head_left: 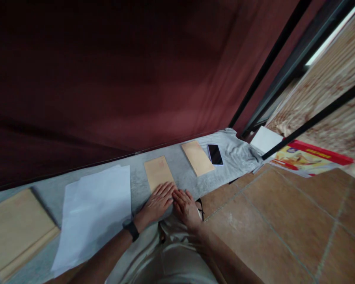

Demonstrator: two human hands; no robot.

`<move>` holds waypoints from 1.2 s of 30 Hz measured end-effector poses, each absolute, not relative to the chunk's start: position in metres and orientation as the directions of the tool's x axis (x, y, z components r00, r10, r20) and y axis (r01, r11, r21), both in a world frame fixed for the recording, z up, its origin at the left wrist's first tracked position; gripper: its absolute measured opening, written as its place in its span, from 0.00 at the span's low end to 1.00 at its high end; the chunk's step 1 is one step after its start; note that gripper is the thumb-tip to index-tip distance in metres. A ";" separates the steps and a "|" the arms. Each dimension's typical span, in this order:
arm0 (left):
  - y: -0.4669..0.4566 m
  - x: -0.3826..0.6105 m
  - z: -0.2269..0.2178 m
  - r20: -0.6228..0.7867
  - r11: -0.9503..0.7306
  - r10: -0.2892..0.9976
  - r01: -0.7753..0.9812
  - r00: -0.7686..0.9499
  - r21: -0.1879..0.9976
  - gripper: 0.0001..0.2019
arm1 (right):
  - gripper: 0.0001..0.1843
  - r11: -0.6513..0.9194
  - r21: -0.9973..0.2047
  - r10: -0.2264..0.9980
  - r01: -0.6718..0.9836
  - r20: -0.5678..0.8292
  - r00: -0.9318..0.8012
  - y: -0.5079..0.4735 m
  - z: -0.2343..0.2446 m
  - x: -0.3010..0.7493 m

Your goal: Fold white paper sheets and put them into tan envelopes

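Observation:
My left hand (157,203) lies flat, fingers stretched out, on the near end of a tan envelope (157,170) that rests on a grey cloth (177,161). My right hand (185,207) lies flat beside it, fingers together and extended, touching the cloth just right of the envelope's near corner. A black watch (131,230) is on my left wrist. Neither hand holds anything.
A second tan envelope (197,157) and a dark phone (215,154) lie further right on the cloth. White paper sheets (94,209) and a stack of tan envelopes (14,227) lie to the left. A dark red curtain (112,71) hangs behind. Tiled floor (284,221) and a colourful box (307,157) are on the right.

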State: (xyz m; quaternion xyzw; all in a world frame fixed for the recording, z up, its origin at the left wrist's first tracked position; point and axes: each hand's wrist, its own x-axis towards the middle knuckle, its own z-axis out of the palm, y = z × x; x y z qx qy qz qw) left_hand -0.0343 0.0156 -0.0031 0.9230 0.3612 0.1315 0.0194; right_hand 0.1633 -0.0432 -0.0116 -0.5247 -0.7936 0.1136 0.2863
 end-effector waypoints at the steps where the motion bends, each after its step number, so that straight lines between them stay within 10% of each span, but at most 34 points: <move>1: 0.009 -0.034 -0.003 0.247 -0.724 0.685 0.678 0.686 0.125 0.25 | 0.27 0.420 -0.479 0.899 0.771 0.337 -0.281 -0.043 -0.012 0.163; 17: -0.008 0.004 -0.011 0.107 -0.558 0.827 0.829 0.552 0.033 0.27 | 0.11 0.059 -0.510 0.979 0.858 0.198 0.051 -0.004 0.003 0.147; 31: -0.006 0.014 0.007 0.138 -0.531 0.828 0.839 0.544 -0.120 0.20 | 0.13 -0.159 -0.803 0.985 0.574 -0.090 0.147 0.023 0.007 0.138; 36: -0.002 0.007 0.027 0.111 -0.424 0.900 0.905 0.421 0.011 0.20 | 0.15 -0.179 -0.882 0.983 0.436 -0.144 0.112 0.025 0.016 0.129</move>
